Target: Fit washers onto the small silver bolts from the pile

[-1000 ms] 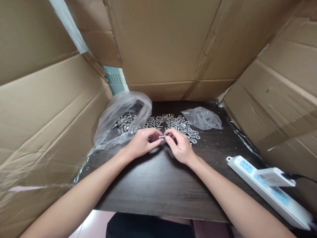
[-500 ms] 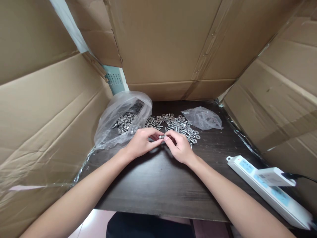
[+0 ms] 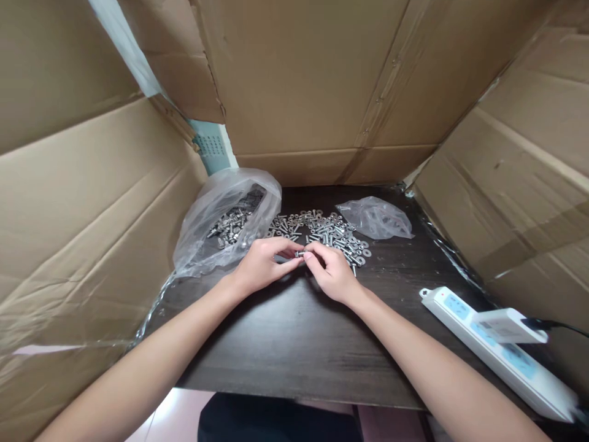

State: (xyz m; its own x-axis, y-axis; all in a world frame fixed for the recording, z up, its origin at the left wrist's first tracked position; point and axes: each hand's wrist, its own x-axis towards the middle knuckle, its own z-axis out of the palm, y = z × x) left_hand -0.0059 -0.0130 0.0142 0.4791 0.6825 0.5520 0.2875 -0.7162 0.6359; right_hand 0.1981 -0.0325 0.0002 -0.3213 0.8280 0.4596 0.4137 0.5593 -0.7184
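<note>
A small metal bolt (image 3: 299,253) lies sideways between my two hands, above the dark table. My left hand (image 3: 265,265) has its thumb and fingers closed around the bolt's left end. On the other end, my right hand (image 3: 330,270) pinches with thumb and forefinger. Whether a nut or washer sits on the bolt is too small to tell. Just beyond my fingers spreads a loose pile of bolts, nuts and washers (image 3: 332,233). To the left of it, an open clear plastic bag (image 3: 197,227) holds more metal fasteners (image 3: 231,227).
A crumpled clear bag (image 3: 377,218) lies behind the pile on the right. At the right edge of the table (image 3: 285,350) is a white power strip (image 3: 501,356) with a charger (image 3: 508,325) and black cable. Cardboard walls (image 3: 313,80) enclose the left, back and right.
Both hands keep nearly the same place, with only slight finger movement around the bolt. The whole view has shifted very slightly.
</note>
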